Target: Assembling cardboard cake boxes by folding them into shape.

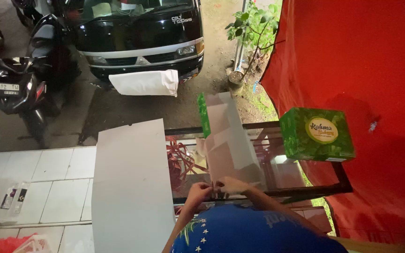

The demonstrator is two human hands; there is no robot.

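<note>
Both hands work at the near edge of a glass-topped table (pixel 305 189) with a dark frame, hemmed in by a red cloth wall (pixel 362 70) on the right and a grey cardboard sheet (pixel 130 187) lying flat on the left. The left hand (pixel 198 192) and right hand (pixel 230 185) meet with fingers pinched on the bottom edge of an unfolded box blank (pixel 226 136), which lies on the glass and stretches away from the person. The blank is flat, creased card, pale grey inside with a green printed strip showing along its far left flap. A finished green box (pixel 316 134), square and glossy, sits at the table's right end. Beyond the table, a black van (pixel 137 33) and a motorbike (pixel 15 89) stand on bare ground.
</note>
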